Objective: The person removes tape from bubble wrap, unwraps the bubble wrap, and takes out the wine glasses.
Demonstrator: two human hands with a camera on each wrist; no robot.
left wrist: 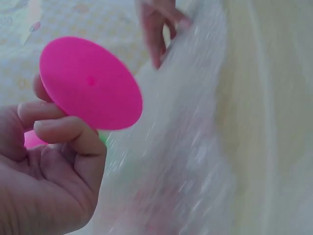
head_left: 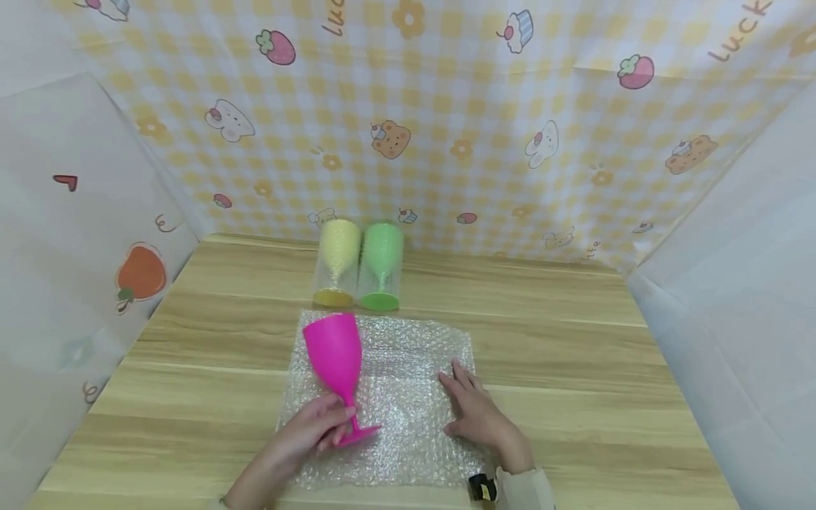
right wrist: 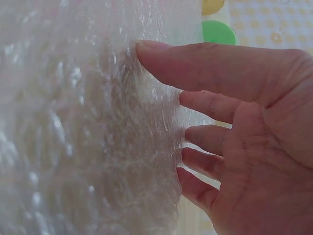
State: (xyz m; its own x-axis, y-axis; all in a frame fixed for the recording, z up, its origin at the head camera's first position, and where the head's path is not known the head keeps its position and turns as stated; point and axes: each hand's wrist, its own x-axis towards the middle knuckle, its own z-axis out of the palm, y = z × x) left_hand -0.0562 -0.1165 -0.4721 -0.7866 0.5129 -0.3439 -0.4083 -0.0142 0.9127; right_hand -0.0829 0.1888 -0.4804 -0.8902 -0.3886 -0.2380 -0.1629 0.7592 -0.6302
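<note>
A bright pink plastic goblet (head_left: 334, 352) leans with its bowl up and to the left over a sheet of clear bubble wrap (head_left: 408, 404). My left hand (head_left: 316, 423) grips it by the stem, just above the foot. The left wrist view shows the goblet's round base (left wrist: 93, 85) facing the camera, fingers curled behind it. At the sheet's right side, my right hand (head_left: 479, 416) touches the bubble wrap with fingers spread. Seen from the right wrist, the thumb (right wrist: 171, 61) rests on the wrap's surface and the other fingertips meet its edge.
Behind the sheet, a yellow goblet (head_left: 338, 258) and a green goblet (head_left: 382, 262) stand side by side, each wrapped in clear film. All lie on a wood-grain table (head_left: 561, 340). A checkered cloth (head_left: 446, 142) hangs at the back, with pale sheets along both sides.
</note>
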